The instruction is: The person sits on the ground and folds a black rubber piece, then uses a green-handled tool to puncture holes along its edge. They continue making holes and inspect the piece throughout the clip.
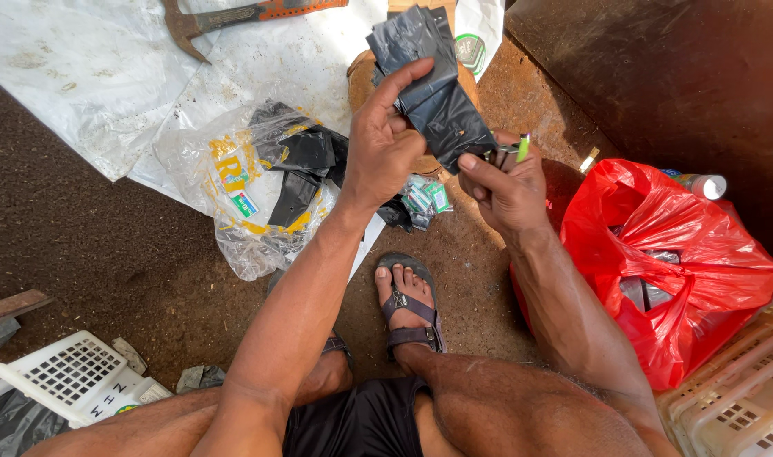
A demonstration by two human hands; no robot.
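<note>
Black bags: a small stack of thin, shiny black plastic bags (433, 85), flat and a bit crinkly, held up over the ground between both hands.
Left hand: the left hand (385, 144) is closed on the left side of the stack, thumb in front, pointer finger stretched up along the edge.
Right hand: the right hand (505, 190) pinches the bottom corner of the stack; it also grips a small metal tool with a green tip (515, 151), and I cannot tell what kind.
Clear bag: a see-through, wrinkly plastic bag (234, 182) with yellow print lies on the ground just left of the left hand, with more black bags inside.
Red bag: a shiny red plastic bag (691, 254) sits to the right of the right arm, open at the top, with dark things inside.
Ground: brown, crumbly dirt (82, 245).
White sheet: a dusty white plastic sheet (90, 76) lies flat behind the clear bag.
Basket: a white plastic basket (69, 372) with square holes sits at the lower left.
Foot: a foot in a dark strap sandal (408, 305) rests below the hands.
</note>
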